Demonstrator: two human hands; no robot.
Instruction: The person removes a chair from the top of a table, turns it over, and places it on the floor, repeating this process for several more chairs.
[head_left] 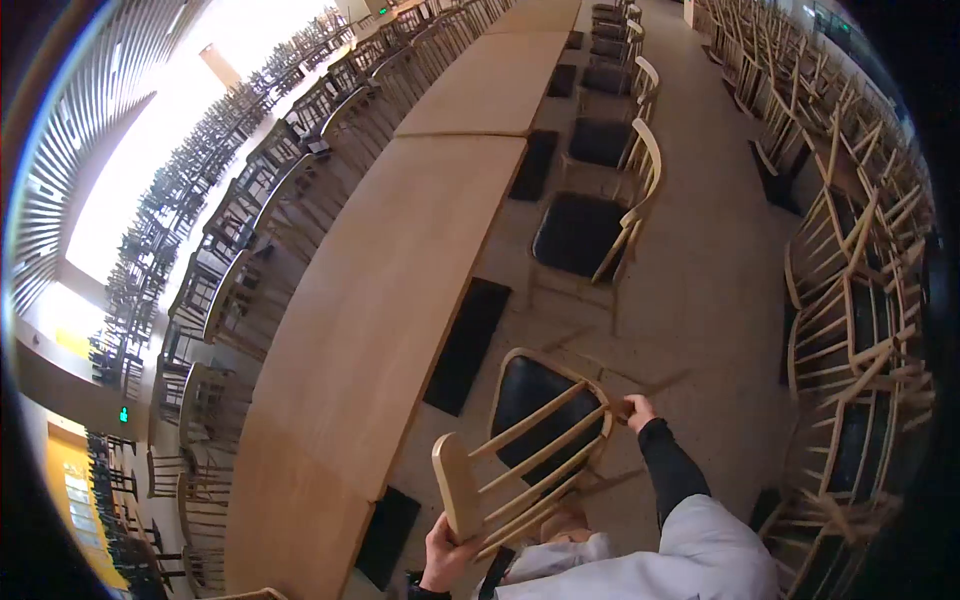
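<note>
A wooden chair (540, 405) with a black seat pad and a spindle back is in front of me, tilted, its backrest leaning toward me. My left hand (447, 556) is closed around the end of its curved top rail. At the other side, my right hand (636, 412) grips the chair by the back corner of the seat, though the fingertips are partly hidden. The chair stands apart from the long table (385, 270) to its left. Whether its legs touch the floor is hard to make out.
Beyond it, more black-seated chairs (580, 235) line the table's right side. Spindle-back chairs (230, 300) stand along the table's left side. Many upturned chairs (850, 320) rest on tables at the right. Dark table bases (466, 345) show beneath the tabletop edge.
</note>
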